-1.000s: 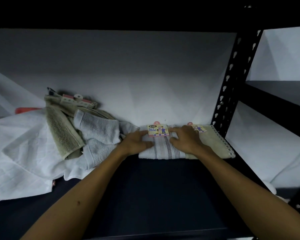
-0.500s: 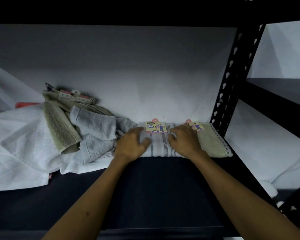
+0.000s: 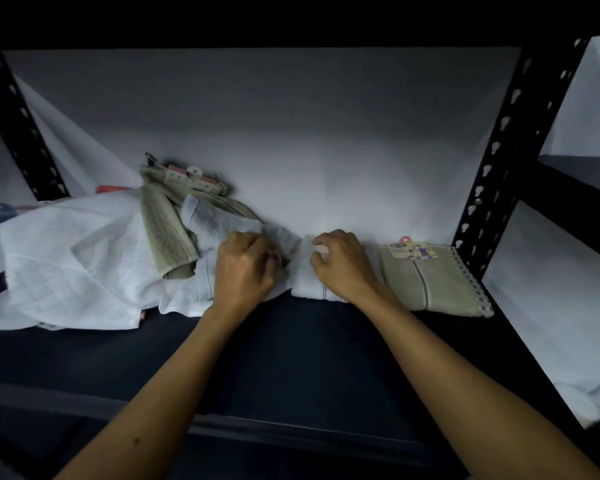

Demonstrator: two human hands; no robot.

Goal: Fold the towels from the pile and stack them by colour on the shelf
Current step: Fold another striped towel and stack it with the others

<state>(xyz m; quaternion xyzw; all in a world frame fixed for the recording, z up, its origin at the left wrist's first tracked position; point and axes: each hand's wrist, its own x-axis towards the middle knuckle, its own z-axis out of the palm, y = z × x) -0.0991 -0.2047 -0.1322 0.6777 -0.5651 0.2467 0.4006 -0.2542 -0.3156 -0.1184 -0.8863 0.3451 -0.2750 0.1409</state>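
A folded white towel (image 3: 303,284) lies at the back of the dark shelf (image 3: 291,358). My right hand (image 3: 342,266) rests on it, its curled fingers pinching the towel's paper label (image 3: 322,250). Just right of it sits a folded beige towel (image 3: 430,285) with its own label (image 3: 411,251). To the left is the unfolded pile: a large white towel (image 3: 66,261), a beige towel (image 3: 163,233) and a grey towel (image 3: 219,221). My left hand (image 3: 245,270) grips the near end of the grey towel, fingers curled into the cloth.
Black perforated uprights stand at the right (image 3: 499,150) and far left (image 3: 25,133). A white sheet (image 3: 291,133) backs the shelf. A pink tag (image 3: 191,176) tops the pile. More white cloth (image 3: 586,400) lies beyond the right upright.
My left hand left the folded white towel and moved left onto the grey towel in the pile. My right hand shifted left over the white towel's label, uncovering the beige towel.
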